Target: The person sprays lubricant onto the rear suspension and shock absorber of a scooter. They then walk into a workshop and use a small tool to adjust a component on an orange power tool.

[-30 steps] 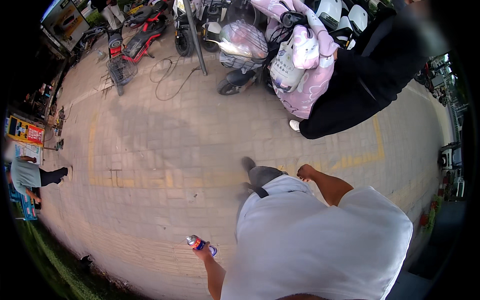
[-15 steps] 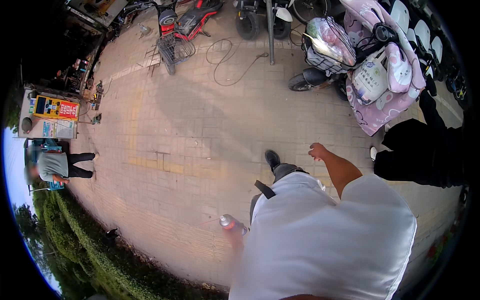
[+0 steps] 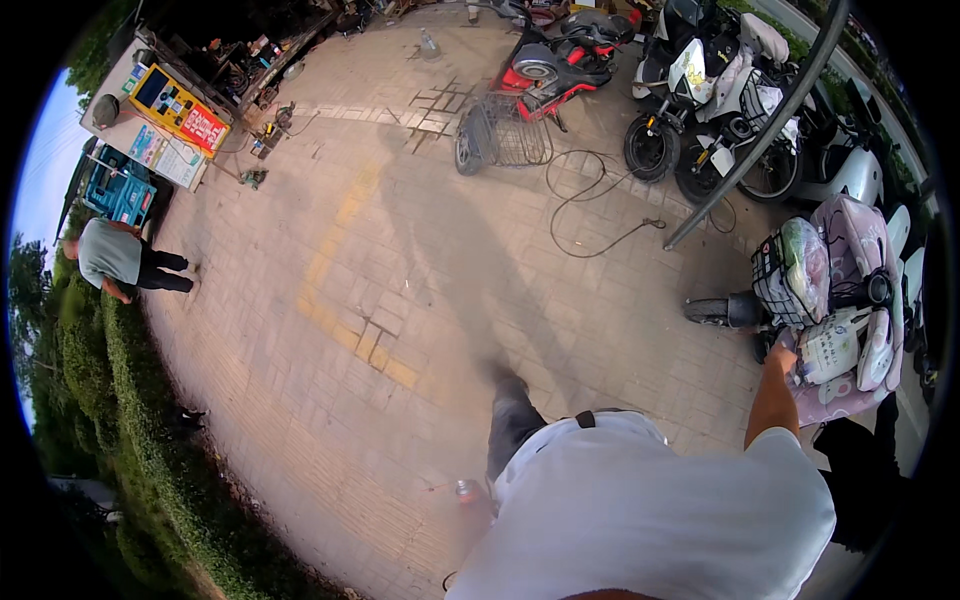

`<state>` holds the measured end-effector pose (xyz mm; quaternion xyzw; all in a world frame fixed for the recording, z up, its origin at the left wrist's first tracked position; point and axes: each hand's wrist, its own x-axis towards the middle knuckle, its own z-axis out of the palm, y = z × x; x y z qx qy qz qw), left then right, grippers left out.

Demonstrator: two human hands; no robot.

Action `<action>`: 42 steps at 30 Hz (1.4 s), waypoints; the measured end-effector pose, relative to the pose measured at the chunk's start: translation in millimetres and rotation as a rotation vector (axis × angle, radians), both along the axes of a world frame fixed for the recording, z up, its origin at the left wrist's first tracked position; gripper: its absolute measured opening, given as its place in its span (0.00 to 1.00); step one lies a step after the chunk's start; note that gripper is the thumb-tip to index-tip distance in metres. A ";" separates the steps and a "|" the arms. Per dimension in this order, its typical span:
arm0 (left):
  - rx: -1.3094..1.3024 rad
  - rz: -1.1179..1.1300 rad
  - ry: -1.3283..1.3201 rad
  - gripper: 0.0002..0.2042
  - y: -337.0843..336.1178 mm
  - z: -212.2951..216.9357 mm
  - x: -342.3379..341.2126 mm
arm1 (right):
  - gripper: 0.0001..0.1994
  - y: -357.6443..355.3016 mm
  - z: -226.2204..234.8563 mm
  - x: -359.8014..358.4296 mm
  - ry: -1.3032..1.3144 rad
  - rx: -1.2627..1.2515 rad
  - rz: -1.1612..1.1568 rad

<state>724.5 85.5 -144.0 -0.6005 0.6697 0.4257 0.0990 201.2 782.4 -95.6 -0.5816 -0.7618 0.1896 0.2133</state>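
Note:
Low beside my white shirt, my left hand is blurred, and it appears wrapped round a small reddish spray can with a pale top. A thin red straw sticks out sideways from the can's top. My right arm stretches out to the right, and my right hand overlaps the front of a scooter with a pink patterned cover. Its fingers are too smeared to read, and I cannot tell whether they touch the scooter. Closest to that hand are a white printed bag and a black wire basket with plastic-wrapped goods.
A red scooter with a wire basket stands ahead. Near a slanted metal pole a cable lies looped on the paving. Several parked scooters line the right. At left are a person in grey, a yellow-and-red machine and a hedge.
My view has turned left, so the scooters sit farther right. My right hand has swung out to the right, over the pink-covered scooter. The spray can appears lower at my left side.

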 end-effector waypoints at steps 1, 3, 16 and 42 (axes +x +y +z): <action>0.083 -0.040 0.022 0.31 -5.7 -26.3 -39.3 | 0.21 27.4 -8.7 28.3 0.021 0.104 0.124; -0.139 -0.012 -0.042 0.32 -81.2 10.5 -66.2 | 0.21 -213.5 -35.9 74.2 -0.332 -0.451 0.251; -0.243 -0.068 0.468 0.30 -488.1 110.8 -442.2 | 0.06 -502.2 -0.3 -88.2 -0.539 -1.192 0.533; 0.036 -0.050 0.042 0.36 -863.8 57.4 -933.2 | 0.09 -1166.5 -11.9 -762.6 -0.667 -0.923 1.132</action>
